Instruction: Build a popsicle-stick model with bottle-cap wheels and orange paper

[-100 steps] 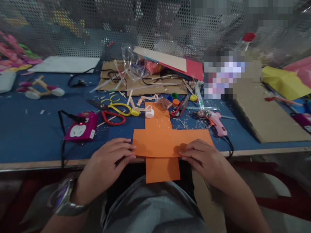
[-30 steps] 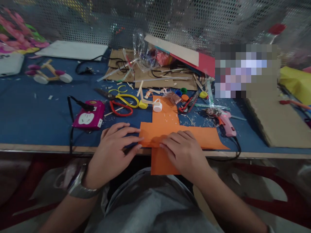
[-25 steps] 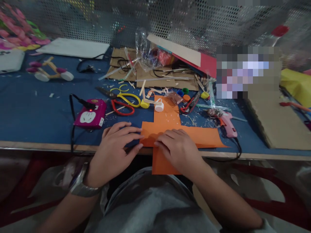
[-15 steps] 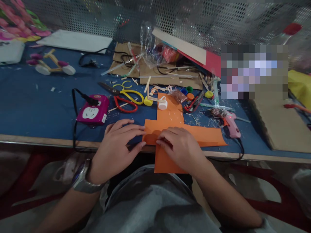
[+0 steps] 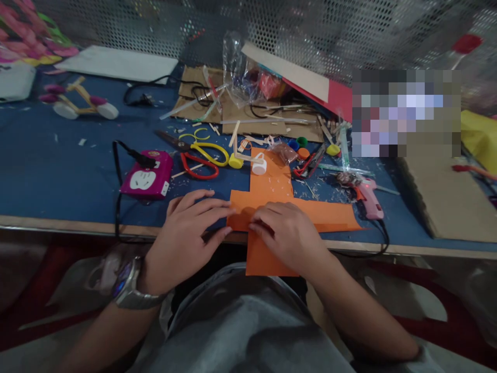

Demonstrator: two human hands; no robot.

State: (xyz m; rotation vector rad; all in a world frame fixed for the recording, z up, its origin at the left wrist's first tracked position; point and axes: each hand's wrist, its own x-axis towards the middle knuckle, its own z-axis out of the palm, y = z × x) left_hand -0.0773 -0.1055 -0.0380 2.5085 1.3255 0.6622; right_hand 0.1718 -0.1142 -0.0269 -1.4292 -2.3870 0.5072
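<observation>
A folded strip of orange paper (image 5: 334, 213) lies crosswise over a longer orange sheet (image 5: 267, 259), whose near end hangs past the table edge. My right hand (image 5: 289, 228) rests on the strip near its left part, fingers curled and thumb tucked in, gripping the paper; the exact pinch is partly hidden. At the strip's left end, my left hand (image 5: 190, 235) has its fingers stretched out, with the tips at the paper's edge. On the sheet's far part sit white scraps and a small stick piece with a white cap (image 5: 259, 165).
Scissors (image 5: 194, 155) and a magenta power socket (image 5: 147, 175) lie to the left. Red-handled pliers (image 5: 310, 161) and a pink glue gun (image 5: 370, 199) are on the right, beside cardboard (image 5: 446, 191). A small wheeled stick model (image 5: 79, 101) stands farther left.
Both hands keep nearly the same pose on the orange paper. The whole view has shifted very slightly; nothing has been picked up or let go.
</observation>
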